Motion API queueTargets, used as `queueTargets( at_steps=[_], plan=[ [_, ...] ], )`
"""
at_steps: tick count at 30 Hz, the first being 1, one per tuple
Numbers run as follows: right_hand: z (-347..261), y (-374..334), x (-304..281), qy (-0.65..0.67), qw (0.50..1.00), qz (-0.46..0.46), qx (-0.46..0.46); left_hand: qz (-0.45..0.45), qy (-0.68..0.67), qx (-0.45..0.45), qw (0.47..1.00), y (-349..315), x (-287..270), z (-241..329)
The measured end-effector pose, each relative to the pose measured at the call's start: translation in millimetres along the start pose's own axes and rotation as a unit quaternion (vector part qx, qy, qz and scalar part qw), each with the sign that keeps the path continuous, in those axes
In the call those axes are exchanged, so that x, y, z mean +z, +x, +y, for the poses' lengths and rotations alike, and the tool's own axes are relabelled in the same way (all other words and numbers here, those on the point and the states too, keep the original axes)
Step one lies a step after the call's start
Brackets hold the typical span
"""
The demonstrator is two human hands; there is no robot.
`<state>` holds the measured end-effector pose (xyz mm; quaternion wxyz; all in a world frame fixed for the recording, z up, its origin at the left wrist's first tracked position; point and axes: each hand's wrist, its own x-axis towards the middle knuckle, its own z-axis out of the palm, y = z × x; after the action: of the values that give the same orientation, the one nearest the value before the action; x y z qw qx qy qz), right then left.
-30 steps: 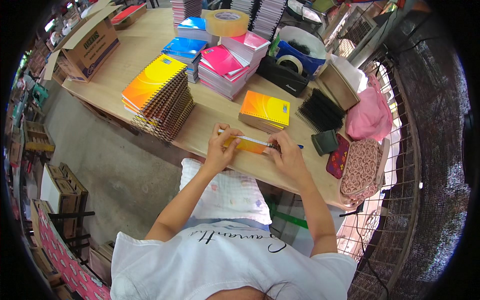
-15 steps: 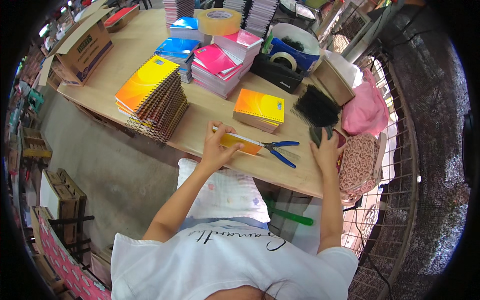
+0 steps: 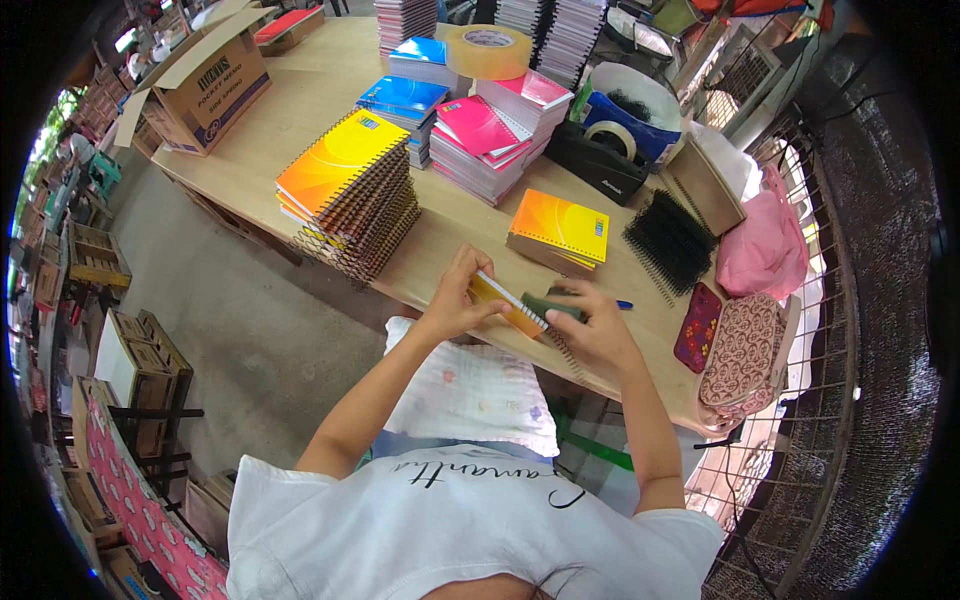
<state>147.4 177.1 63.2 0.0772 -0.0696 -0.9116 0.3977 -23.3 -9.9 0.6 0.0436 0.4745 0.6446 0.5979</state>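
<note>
My left hand (image 3: pixel 460 302) grips a small yellow-orange notebook (image 3: pixel 519 319), standing on edge on the near part of the table. My right hand (image 3: pixel 602 325) is closed on a dark green, block-like thing (image 3: pixel 545 304), blurred, which lies against the notebook's upper edge. From the notebook's right end a thin wire coil (image 3: pixel 567 357) sticks out toward the table's front edge. A blue handle tip (image 3: pixel 625 305) of the pliers shows beyond my right hand; the rest is hidden. Just beyond, a short stack of yellow notebooks (image 3: pixel 558 226) lies flat.
A tall stack of coil-bound yellow notebooks (image 3: pixel 345 165) stands left, with pink notebooks (image 3: pixel 480 130) and blue notebooks (image 3: pixel 403 97) behind. On the right are black coils (image 3: pixel 668 243), a dark red patterned case (image 3: pixel 697 327) and a pink-brown pouch (image 3: pixel 745 350). A tape dispenser (image 3: pixel 598 170) stands farther back.
My right hand has lifted the dark green thing from beside the dark red case and brought it left onto the notebook's edge. The pliers are now mostly covered by that hand.
</note>
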Motion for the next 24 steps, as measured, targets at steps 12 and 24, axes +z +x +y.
queueTargets(
  at_steps=[12,24],
  plan=[
    [-9,7,3,0.196,0.980,0.033,0.014,-0.007,-0.030,-0.009,0.999,-5,11,4],
    [-21,10,13,0.565,0.819,-0.006,0.100,-0.015,-0.300,-0.091,0.949,-9,2,-18]
  ],
)
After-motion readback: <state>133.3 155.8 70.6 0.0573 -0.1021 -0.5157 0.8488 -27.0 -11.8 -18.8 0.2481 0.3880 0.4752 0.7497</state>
